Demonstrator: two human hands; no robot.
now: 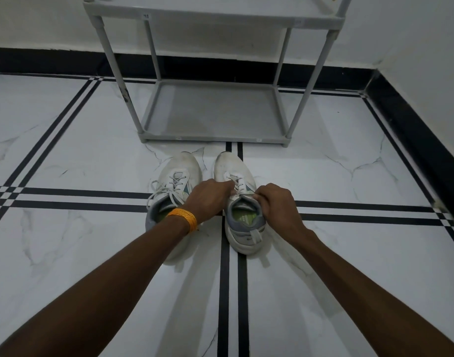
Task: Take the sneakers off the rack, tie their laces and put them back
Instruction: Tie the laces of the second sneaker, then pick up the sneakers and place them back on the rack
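Observation:
Two white sneakers with grey collars stand side by side on the floor, toes toward the rack. The left sneaker point(175, 173) has loose laces trailing off its left side. Both my hands work over the right sneaker point(244, 228). My left hand point(208, 199), with an orange band at the wrist, pinches a lace at the tongue. My right hand point(277, 202) pinches the other lace end, and the lace point(242, 194) runs taut between them. The grey shoe rack point(213, 139) stands just beyond the sneakers, and its bottom shelf holds nothing.
A white wall with a black skirting runs behind the rack and along the right side, forming a corner at the far right. The marble floor point(79, 253) with black stripes spreads wide to the left and in front of me.

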